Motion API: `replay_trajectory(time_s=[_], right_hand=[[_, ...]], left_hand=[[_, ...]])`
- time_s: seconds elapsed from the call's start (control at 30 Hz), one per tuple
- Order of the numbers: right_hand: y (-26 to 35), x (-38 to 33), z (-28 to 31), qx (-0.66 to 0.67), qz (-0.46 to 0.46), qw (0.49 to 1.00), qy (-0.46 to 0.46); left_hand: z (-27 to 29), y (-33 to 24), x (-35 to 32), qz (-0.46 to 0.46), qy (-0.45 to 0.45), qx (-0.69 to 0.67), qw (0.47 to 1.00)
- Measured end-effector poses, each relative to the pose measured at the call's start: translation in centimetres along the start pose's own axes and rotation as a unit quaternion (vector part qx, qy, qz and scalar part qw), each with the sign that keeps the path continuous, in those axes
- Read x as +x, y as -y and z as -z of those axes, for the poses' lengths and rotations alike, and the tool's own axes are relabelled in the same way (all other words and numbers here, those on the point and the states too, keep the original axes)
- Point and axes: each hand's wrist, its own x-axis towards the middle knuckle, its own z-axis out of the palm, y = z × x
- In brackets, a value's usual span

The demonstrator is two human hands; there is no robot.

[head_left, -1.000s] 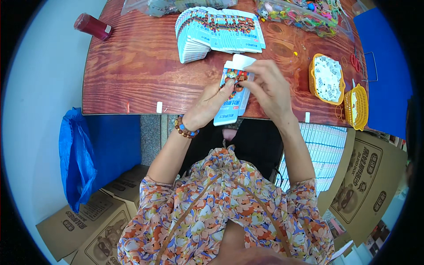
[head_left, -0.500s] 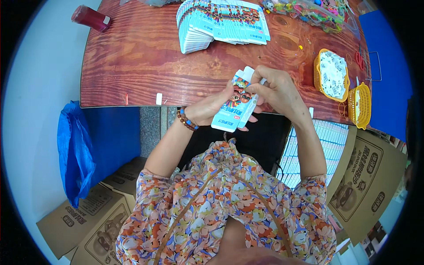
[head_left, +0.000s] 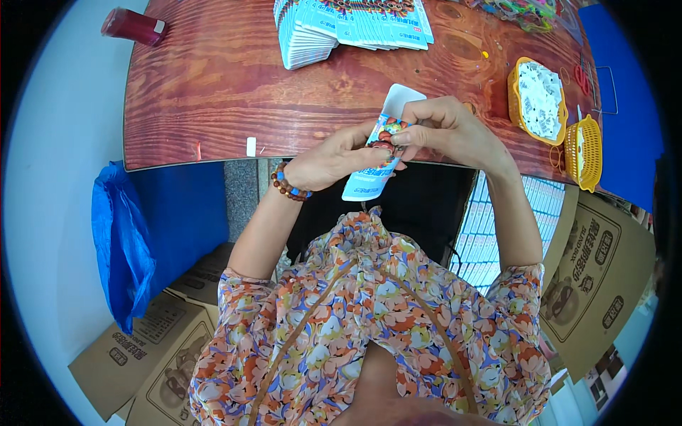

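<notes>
Just past the table's near edge, a small light blue carton (head_left: 366, 186) with cartoon printing is held up between both hands. Its white end flap (head_left: 402, 97) stands open at the far end. My left hand (head_left: 334, 157), with a beaded bracelet at the wrist, grips the carton from the left, thumb across its printed face. My right hand (head_left: 451, 136) pinches the upper right side below the flap with thumb and forefinger. Fingers hide part of the carton, and whatever is inside cannot be seen.
A fanned stack of flat light blue cartons (head_left: 320, 39) lies on the wooden table (head_left: 213, 85). At right are a yellow basket (head_left: 516, 99) of white packets, another yellow basket (head_left: 595, 156) and red scissors (head_left: 582, 79). A dark red jar (head_left: 131, 27) is at far left.
The carton looks narrower and is turned more edge-on, its white flap now standing up wide. My left thumb has moved across its face. The table sits slightly higher in view.
</notes>
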Motion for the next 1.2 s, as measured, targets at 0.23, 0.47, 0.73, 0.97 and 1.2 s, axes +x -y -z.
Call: replay_trajectory(time_s=[0.23,0.47,0.73,0.97,1.2], right_hand=[[0.3,-0.7,0.6,-0.078,-0.004,0.996,-0.052],[-0.5,-0.3,1.0,-0.178,0.052,0.981,-0.053],[-0.6,0.4,0.1,-0.352,0.106,0.924,-0.104],[-0.8,0.4,-0.3,-0.383,0.141,0.898,-0.165],[-1.1,-0.3,-0.7,-0.323,0.125,0.915,-0.206]], left_hand=[[-0.6,-0.7,0.6,-0.036,-0.102,-0.047,0.993],[-1.2,-0.7,0.9,-0.031,-0.126,-0.064,0.989],[-0.8,0.0,1.0,-0.054,-0.154,0.005,0.987],[-1.5,0.6,1.1,-0.201,-0.264,0.161,0.93],[-1.9,0.9,1.3,-0.265,-0.307,0.217,0.888]])
